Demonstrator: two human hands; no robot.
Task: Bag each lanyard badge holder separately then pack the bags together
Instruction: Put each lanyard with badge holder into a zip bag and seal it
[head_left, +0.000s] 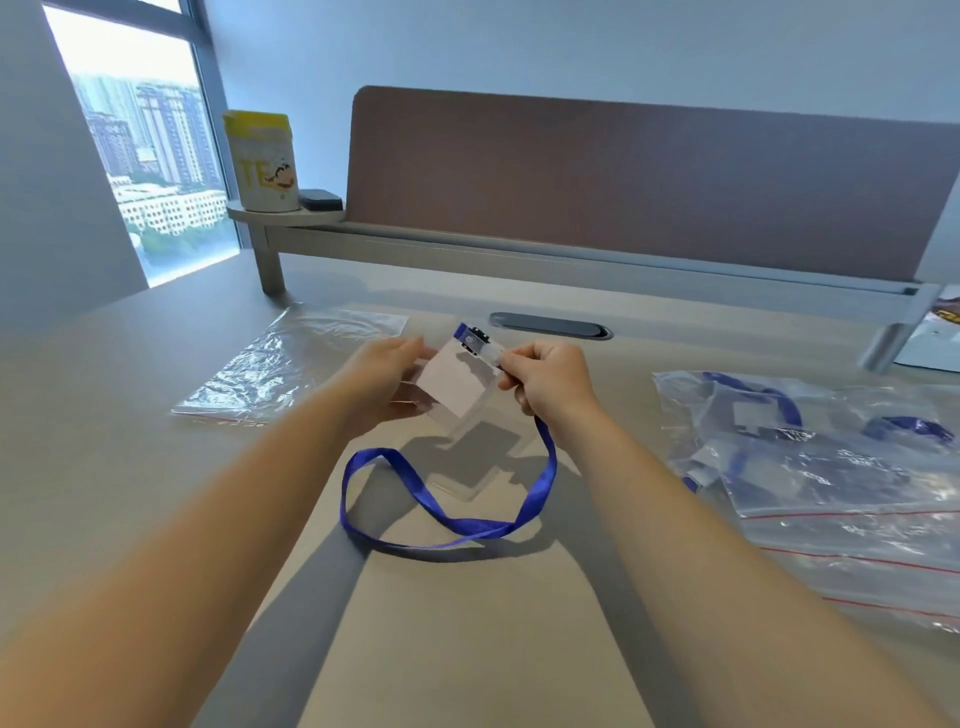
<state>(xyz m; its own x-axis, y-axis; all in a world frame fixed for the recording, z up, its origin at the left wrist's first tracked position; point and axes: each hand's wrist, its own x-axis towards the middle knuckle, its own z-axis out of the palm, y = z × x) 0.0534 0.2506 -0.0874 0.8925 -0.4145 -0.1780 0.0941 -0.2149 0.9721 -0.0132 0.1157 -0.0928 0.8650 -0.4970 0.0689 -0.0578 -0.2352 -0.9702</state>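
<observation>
A clear badge holder with a white card inside is held above the desk between both hands. My left hand grips its left edge from below. My right hand pinches its top right corner near the metal clip. The blue lanyard hangs from the right hand and loops over the desk in front of me. An empty clear zip bag lies flat to the left. On the right, clear zip bags with blue lanyards inside lie in a pile.
A brown partition panel on a rail runs along the desk's back. A yellow-and-white pouch and a dark small object sit on the corner shelf. A grey cable slot lies behind the hands. Papers lie far right.
</observation>
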